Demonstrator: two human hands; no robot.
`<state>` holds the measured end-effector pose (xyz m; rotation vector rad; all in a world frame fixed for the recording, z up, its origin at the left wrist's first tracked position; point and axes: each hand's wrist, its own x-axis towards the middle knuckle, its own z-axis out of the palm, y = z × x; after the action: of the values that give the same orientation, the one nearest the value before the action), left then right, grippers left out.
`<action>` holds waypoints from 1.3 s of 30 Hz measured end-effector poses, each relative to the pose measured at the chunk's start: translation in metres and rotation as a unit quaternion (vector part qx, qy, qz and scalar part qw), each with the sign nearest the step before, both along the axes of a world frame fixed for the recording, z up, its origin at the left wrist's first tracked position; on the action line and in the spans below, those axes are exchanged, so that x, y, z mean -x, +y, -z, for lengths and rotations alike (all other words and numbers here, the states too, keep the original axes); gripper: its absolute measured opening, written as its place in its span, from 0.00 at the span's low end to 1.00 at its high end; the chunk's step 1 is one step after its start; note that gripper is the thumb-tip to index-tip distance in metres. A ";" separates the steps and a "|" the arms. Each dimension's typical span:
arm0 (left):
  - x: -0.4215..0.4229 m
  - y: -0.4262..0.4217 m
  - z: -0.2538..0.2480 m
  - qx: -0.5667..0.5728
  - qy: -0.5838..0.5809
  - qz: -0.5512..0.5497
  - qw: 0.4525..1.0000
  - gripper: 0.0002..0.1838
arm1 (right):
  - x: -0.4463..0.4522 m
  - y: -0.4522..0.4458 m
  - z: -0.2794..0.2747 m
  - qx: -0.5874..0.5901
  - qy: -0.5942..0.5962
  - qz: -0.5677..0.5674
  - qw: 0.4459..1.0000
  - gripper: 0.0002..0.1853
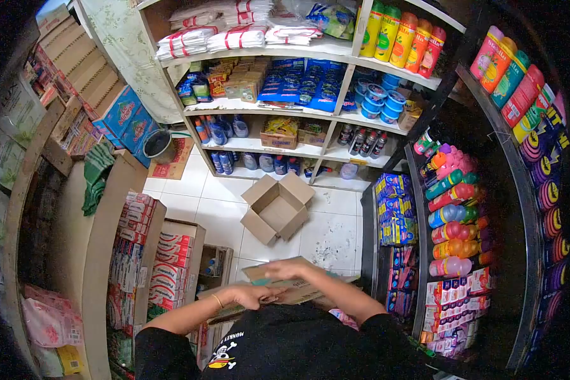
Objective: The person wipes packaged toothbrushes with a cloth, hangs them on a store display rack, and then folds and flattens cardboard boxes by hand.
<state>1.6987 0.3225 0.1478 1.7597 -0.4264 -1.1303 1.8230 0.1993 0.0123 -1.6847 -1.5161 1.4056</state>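
Close in front of my body, at the lower middle, lies a cardboard box (307, 292) with green print, partly hidden by my hands and shirt. My left hand (253, 295), with a bracelet at the wrist, grips its near edge with fingers curled. Across the box's top reaches my right hand (285, 268), its fingers stretched out flat over a raised flap. Beyond them, an empty cardboard box (277, 212) stands on the tiled floor with its flaps folded outward.
White shelves (278, 113) with packets, tubs and bottles rise ahead. On the left are a wooden shelf (104, 234), toothpaste boxes (171, 259) and a grey bucket (159, 147). A dark rack (418, 209) of colourful bottles stands at the right.
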 end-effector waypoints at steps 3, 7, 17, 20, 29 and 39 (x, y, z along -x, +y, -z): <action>0.010 0.001 -0.003 0.104 0.078 -0.100 0.986 0.41 | 0.033 -0.015 -0.016 0.103 0.119 -0.062 0.986 0.31; 0.034 0.034 0.022 -0.046 -0.043 -0.277 0.959 0.41 | 0.059 -0.048 0.029 0.100 0.212 -0.022 0.972 0.38; 0.099 0.057 0.006 0.113 0.322 -0.757 0.557 0.34 | 0.061 -0.048 0.087 0.123 0.102 -0.023 0.987 0.39; 0.090 0.079 0.055 0.171 0.283 -0.746 0.578 0.25 | 0.057 -0.032 0.094 0.070 0.090 -0.024 0.993 0.38; -0.030 0.124 0.084 0.018 0.101 -0.680 0.726 0.39 | -0.020 0.026 0.104 -0.024 0.240 0.222 0.945 0.34; -0.110 0.226 0.128 -0.007 -0.189 -0.809 0.556 0.43 | -0.150 0.122 0.180 0.172 0.176 0.259 0.934 0.39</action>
<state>1.8086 0.5482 0.0200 1.4662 0.9227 0.6205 1.9731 0.3214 -0.1674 -1.7320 -0.5911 1.6131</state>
